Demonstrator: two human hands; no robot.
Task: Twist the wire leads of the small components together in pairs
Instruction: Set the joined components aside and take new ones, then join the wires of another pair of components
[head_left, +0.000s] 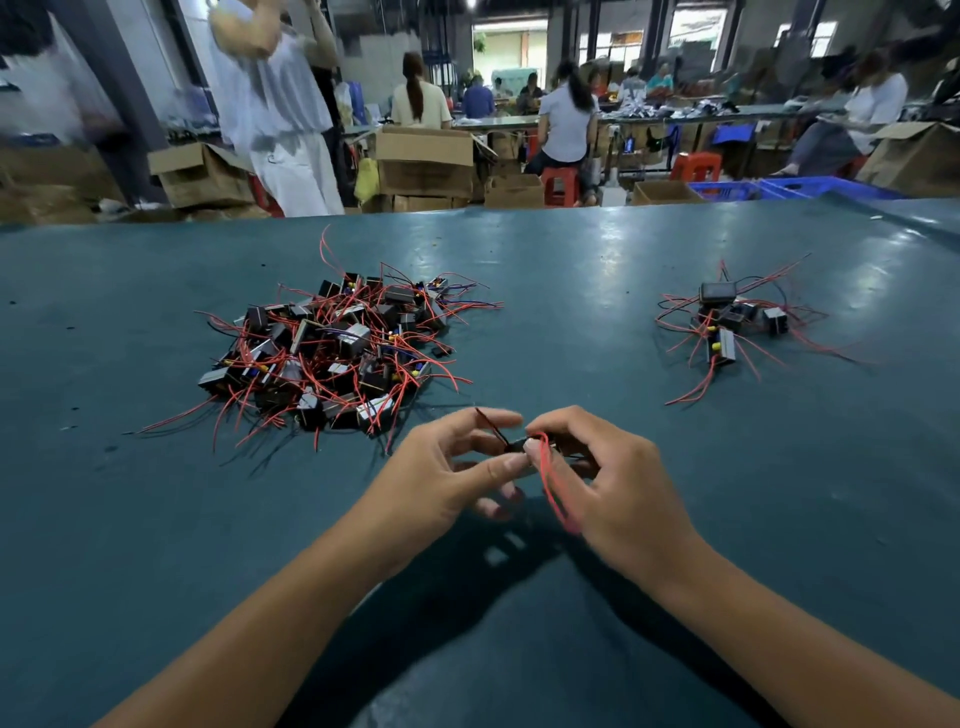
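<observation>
While the left hand (447, 467) pinches the thin black lead (492, 430) and the right hand (613, 483) grips the small black component (519, 446) above the teal surface (571, 312), looped red leads (551, 483) should probably be kept taut, twisting close to the body.

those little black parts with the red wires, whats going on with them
A person at a green table is working on one small component, gripped between both hands. The left hand pinches its leads while the right hand holds it, red wires looping down. A big pile lies to the left, a smaller pile to the right.
</observation>
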